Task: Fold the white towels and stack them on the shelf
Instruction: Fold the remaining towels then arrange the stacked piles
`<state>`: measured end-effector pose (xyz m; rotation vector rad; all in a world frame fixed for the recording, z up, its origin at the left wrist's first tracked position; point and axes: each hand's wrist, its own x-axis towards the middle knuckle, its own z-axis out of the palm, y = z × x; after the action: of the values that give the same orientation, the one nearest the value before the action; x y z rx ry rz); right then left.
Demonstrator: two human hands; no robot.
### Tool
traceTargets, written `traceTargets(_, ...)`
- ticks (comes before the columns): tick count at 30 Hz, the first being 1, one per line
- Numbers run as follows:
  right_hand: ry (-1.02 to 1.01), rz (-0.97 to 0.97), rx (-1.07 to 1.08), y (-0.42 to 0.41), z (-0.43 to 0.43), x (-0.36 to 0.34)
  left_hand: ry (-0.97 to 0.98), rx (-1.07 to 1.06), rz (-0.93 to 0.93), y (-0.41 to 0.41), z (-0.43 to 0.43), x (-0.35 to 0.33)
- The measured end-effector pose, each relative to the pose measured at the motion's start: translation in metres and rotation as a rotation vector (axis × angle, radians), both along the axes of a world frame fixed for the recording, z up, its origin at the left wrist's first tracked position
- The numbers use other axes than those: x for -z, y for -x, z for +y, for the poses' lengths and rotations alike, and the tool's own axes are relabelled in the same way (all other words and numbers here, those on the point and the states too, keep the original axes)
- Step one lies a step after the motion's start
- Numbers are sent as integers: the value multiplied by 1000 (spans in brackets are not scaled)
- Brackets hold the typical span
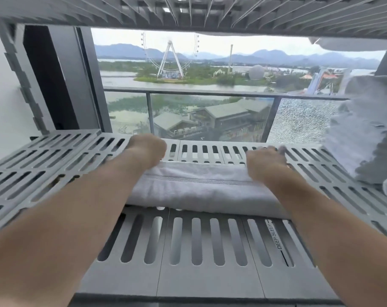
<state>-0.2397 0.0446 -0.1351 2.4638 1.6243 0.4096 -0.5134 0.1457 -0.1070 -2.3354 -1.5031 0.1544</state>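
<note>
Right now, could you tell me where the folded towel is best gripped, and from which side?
Take the folded towel at its two short ends, reaching from the near side: it lies crosswise on the shelf, long and soft, likely to sag from one hand.

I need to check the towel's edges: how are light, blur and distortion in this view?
Head view: backlit by the window, so shelf and towel look grey; left hand and right hand are blurred, the stack at the right edge smeared; the wide-angle lens bows the shelf; the towel's hem reads sharp.
</note>
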Motion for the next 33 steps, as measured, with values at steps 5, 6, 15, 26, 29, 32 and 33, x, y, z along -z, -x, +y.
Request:
traceTargets(5,-178,555,-477,51,5,25,-102,259,-324,-12,-12,33)
traceTargets(6,-130,608,-474,52,5,31,-22,274,-380,-13,-16,40)
traceTargets(15,-72,490,-220,-36,-26,38,-167,184,-283,-39,-32,35)
traceTargets(26,-179,516,-45,-109,-53,24,357,156,-326,-128,-114,55)
traceTargets(29,-426,830,-18,-111,-56,24,315,156,-289,-126,-118,63)
traceTargets(32,-491,1078,135,-117,-65,27,302,90,-271,-129,-121,60)
traceTargets(33,-473,1115,148,-118,-69,27,295,57,-269,-130,-122,60)
